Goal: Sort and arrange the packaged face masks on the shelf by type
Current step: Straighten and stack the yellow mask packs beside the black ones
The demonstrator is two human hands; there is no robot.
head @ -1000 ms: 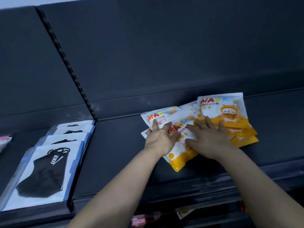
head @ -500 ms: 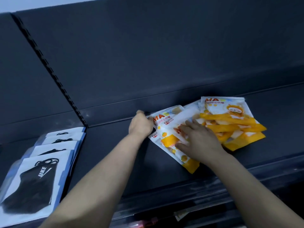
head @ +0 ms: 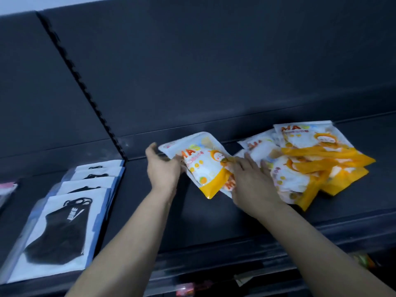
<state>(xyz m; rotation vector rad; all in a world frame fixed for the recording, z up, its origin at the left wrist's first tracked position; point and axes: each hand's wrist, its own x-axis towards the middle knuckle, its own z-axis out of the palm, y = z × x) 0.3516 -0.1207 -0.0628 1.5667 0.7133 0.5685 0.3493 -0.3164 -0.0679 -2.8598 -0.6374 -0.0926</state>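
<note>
A white-and-orange mask packet (head: pixel 200 160) is lifted at its left end above the dark shelf (head: pixel 139 200). My left hand (head: pixel 164 168) grips its upper left corner. My right hand (head: pixel 251 181) lies with spread fingers across the packet's right side and the edge of a loose pile of matching orange packets (head: pixel 317 166) at the right. A neat row of white packets with black masks (head: pixel 64 228) lies on the shelf section to the left.
A notched upright strip (head: pixel 85 91) divides the dark back panel. A pink packet (head: pixel 8 187) shows at the far left edge. Below the shelf's front lip (head: pixel 235 254), a lower level holds small packets, partly hidden.
My left hand has pulled one orange packet leftward out of the pile and raised its left end. My right hand stays on the pile's left edge.
</note>
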